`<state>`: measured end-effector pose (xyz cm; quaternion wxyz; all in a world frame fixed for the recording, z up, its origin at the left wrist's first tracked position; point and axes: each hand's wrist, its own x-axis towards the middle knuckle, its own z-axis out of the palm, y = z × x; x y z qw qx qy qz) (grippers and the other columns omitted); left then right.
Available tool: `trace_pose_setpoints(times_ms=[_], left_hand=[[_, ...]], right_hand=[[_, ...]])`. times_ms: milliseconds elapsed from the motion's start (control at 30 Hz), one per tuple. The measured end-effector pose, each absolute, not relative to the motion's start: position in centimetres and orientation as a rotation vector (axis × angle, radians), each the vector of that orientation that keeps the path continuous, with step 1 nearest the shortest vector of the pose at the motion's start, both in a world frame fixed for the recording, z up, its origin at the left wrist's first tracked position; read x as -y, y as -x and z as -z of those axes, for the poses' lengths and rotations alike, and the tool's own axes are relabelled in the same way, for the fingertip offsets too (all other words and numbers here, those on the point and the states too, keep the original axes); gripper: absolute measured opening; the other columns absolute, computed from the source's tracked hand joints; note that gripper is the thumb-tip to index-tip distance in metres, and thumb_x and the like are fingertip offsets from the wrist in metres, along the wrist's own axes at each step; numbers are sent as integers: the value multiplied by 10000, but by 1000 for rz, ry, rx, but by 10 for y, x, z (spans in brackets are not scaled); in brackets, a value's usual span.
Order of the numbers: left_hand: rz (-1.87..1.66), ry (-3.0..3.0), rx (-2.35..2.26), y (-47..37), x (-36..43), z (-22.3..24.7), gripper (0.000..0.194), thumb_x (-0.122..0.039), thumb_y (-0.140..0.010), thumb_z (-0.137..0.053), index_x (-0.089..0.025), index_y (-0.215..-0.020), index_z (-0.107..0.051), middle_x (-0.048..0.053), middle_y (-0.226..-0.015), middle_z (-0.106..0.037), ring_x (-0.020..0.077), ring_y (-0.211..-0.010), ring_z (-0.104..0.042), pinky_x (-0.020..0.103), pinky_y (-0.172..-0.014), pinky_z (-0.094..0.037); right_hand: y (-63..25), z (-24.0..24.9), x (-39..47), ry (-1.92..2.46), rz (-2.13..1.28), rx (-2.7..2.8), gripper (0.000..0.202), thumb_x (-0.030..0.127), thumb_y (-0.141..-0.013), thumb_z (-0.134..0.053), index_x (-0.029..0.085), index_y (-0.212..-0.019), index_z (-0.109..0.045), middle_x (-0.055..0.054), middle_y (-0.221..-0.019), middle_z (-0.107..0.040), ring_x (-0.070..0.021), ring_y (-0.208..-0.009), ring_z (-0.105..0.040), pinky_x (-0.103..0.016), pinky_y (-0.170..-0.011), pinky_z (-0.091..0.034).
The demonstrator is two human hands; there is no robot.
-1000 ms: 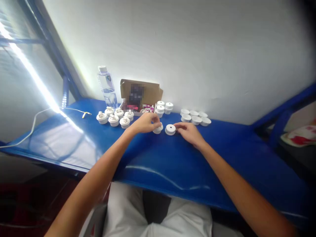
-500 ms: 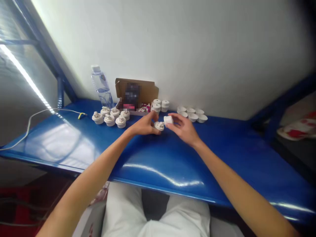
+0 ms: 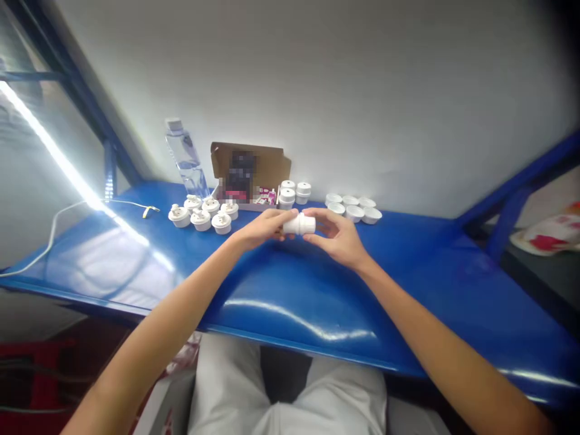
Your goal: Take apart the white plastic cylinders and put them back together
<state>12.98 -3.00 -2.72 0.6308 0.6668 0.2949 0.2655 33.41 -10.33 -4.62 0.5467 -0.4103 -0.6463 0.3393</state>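
While the left hand (image 3: 264, 226) grips a white plastic cylinder (image 3: 299, 225), the right hand (image 3: 341, 237) clasps its opposite end, seemingly to steady it.

L hand (image 3: 266, 226) & R hand (image 3: 339, 238) close tog. mid-view, both gripping.
L arm (image 3: 181, 302) bare, slants up fr. btm L; L wrist (image 3: 239, 240) approx. straight, back of hand up, fingers curled, partly hidden. R arm (image 3: 410, 308) also bare, in fr. btm R; R hand faces inward, thumb below, index above, C-shaped gap betw.
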Motion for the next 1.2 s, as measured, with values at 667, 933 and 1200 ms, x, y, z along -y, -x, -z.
trace_pose_setpoints(times_ms=[667, 933, 1200], left_hand=[[-740, -1652, -545, -129, 31, 26, 479, -537, -814, -780, -110, -1014, -695, 74, -903, -700, 149, -792, -662, 263, -717, -509], [-802, -1622, -516, -130, 31, 27, 531, -476, -729, -868, -119, -1071, -673, 70, -924, -710, 157, -791, -679, 289, -759, -537], [-580, -1562, -782, -132, 40, 17, 659, -773, -888, -511, -133, -786, -634, 23, -512, -543, 124, -408, -515, 264, -421, -322]], right_hand=[[-326, 50, 107, 1144, -812, 1391, 483, 519, -768, -822, 240, -1142, -701, -63, -1017, -786, -270, -876, -767, -432, -849, -641], [-326, 55, 105, 1075, -743, 1395, 510, 492, -775, -832, 251, -1206, -704, -54, -1147, -772, -289, -1038, -746, -450, -977, -607], [-326, 45, 117, 1065, -313, 1716, 271, 400, -868, -757, 327, -1129, -765, -32, -1348, -695, -308, -1280, -636, -505, -1173, -467]])
